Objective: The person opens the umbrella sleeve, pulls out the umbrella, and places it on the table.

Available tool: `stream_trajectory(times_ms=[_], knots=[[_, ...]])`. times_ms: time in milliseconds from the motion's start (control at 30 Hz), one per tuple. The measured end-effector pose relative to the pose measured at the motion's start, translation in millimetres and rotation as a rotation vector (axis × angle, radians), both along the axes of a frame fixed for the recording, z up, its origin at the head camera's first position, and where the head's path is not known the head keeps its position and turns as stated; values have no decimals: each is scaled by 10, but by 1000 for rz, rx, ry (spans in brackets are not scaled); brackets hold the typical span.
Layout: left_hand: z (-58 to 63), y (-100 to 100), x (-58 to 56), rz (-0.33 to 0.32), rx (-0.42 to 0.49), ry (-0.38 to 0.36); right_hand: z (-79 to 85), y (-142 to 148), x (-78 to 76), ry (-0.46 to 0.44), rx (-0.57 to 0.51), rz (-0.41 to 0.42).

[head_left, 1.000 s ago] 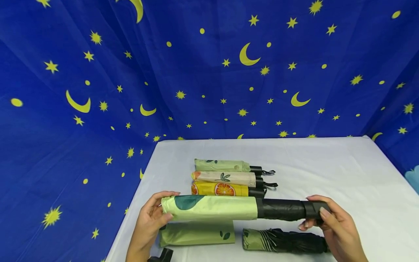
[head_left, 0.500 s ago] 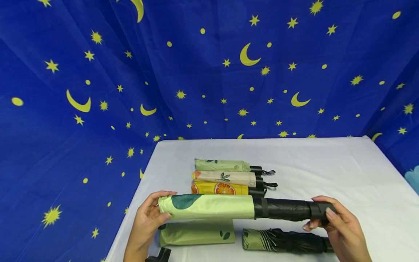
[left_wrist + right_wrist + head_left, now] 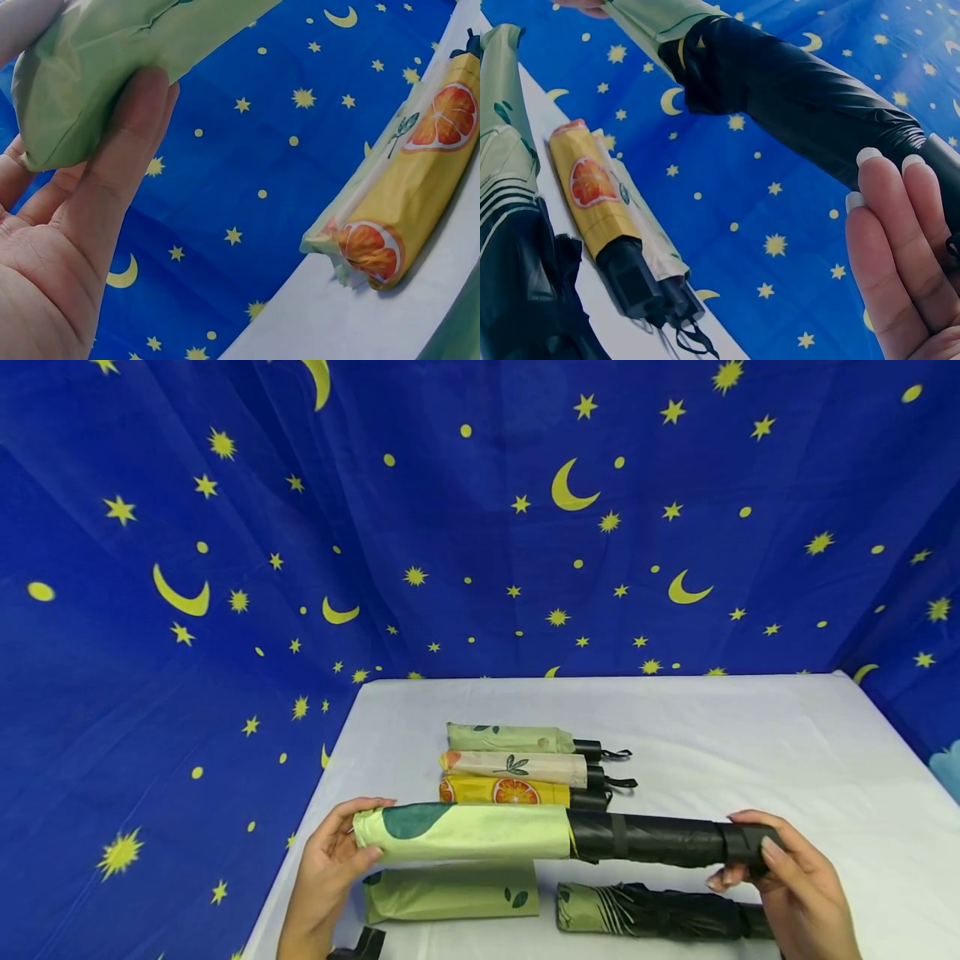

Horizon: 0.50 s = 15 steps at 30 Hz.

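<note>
A folded black umbrella (image 3: 663, 839) is held level above the table, partly inside a light green sleeve (image 3: 495, 833) with a dark green leaf print. My left hand (image 3: 327, 860) pinches the sleeve's far left end between thumb and fingers. At the other end my right hand (image 3: 802, 881) grips the black handle (image 3: 750, 847). In the left wrist view the green sleeve (image 3: 75, 82) sits between thumb and fingers. The right wrist view shows the black canopy fabric (image 3: 780, 90) coming out of the sleeve's mouth, with my fingers (image 3: 889, 247) near the handle.
Behind lie three sleeved umbrellas: pale green (image 3: 510, 739), cream (image 3: 540, 768) and yellow with orange slices (image 3: 480, 790). Nearer lie a green leaf-print sleeve (image 3: 457, 893) and a green-and-black folded umbrella (image 3: 652, 910). A star-patterned blue curtain (image 3: 480, 527) surrounds the white table (image 3: 750, 735).
My hands have moved apart, the left one leftward and the right one rightward. The sleeve has slid left along the umbrella, and a longer stretch of black fabric shows.
</note>
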State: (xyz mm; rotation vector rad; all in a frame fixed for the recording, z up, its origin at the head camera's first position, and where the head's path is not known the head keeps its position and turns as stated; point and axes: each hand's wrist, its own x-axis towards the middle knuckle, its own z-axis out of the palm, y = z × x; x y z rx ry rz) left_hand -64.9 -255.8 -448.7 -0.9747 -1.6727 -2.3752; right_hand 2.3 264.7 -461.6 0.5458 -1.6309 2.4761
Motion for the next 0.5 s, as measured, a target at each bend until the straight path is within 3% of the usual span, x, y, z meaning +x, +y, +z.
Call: stream_trajectory(times_ms=[133, 300, 500], knots=[[-2, -22, 5, 7, -2, -5, -40, 48, -9, 43, -80, 50], [-13, -41, 12, 10, -9, 2, -61, 98, 32, 1, -38, -3], [-29, -48, 16, 33, -6, 13, -69, 166, 39, -2, -83, 0]])
